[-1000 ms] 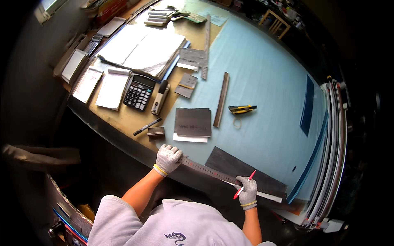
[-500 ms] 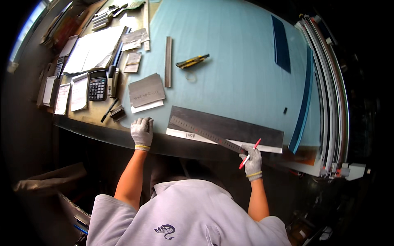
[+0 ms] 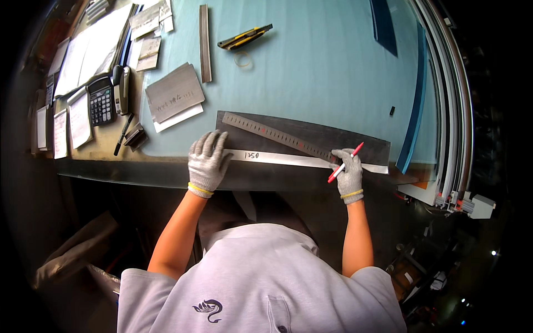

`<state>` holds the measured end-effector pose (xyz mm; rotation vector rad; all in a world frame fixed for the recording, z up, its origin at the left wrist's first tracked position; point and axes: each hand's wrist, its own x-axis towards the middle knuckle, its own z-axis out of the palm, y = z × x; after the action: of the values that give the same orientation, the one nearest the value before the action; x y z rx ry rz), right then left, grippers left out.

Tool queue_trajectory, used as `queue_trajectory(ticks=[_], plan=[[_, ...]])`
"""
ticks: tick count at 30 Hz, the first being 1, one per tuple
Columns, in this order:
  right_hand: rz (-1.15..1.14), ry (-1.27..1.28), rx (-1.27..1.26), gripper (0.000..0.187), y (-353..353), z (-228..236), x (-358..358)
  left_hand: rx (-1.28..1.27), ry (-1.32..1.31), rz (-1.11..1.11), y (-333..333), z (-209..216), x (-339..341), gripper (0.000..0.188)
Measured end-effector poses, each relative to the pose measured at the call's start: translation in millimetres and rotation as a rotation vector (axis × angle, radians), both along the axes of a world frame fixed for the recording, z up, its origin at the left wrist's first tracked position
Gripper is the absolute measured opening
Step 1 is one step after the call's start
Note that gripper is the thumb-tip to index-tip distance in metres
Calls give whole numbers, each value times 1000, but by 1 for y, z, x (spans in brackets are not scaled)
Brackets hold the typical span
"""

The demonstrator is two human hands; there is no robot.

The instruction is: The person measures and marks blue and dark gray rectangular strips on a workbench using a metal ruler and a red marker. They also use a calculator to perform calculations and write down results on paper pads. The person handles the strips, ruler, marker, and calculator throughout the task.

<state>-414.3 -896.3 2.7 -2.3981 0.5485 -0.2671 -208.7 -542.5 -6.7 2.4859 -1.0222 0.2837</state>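
A long dark sheet strip [image 3: 363,143] lies along the table's near edge, with a white band [image 3: 288,159] bearing handwriting on its near side. My gloved left hand [image 3: 206,164] rests at the strip's left end, fingers stretched out and thumb apart, holding nothing I can see. A steel ruler [image 3: 272,135] lies slanted across the dark part. My gloved right hand [image 3: 350,175] is closed at the ruler's right end, and a red-and-white pen [image 3: 356,150] sticks out between its fingers. The fingertips' grip on the ruler is partly hidden.
Beyond the strip lie a yellow-black utility knife [image 3: 244,38], a narrow metal bar [image 3: 205,44] and grey cards [image 3: 176,94]. A calculator [image 3: 101,102], a stapler [image 3: 121,91], a black pen [image 3: 123,135] and papers crowd the left. Blue strips [image 3: 415,105] lie near rails at right.
My left hand has moved right from the table edge onto the strip's end, its curled fingers now spread. The ruler has shifted away from me, uncovering more white band. The view has shifted.
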Motion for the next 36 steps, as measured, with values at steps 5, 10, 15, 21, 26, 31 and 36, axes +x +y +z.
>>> queue_trajectory(ticks=[5,10,15,21,26,31,36], plan=[[54,39,-100,51,-10,-2,31,70,98,7,-25,-10,-7,63],[100,47,-160,50,-23,-5,53,85,116,28,-25,-11,-6,64],[104,74,-175,52,-25,-11,62,84,165,54,-26,-8,-3,65],[81,56,-140,53,-28,-14,68,86,197,67,-27,-7,-2,67],[75,50,-105,54,-36,-20,68,102,208,72,-27,-9,-2,68],[84,51,-95,54,-35,-18,69,104,211,78,-26,-11,-2,68],[89,42,-102,54,-35,-19,69,112,208,74,-26,-11,-2,68]])
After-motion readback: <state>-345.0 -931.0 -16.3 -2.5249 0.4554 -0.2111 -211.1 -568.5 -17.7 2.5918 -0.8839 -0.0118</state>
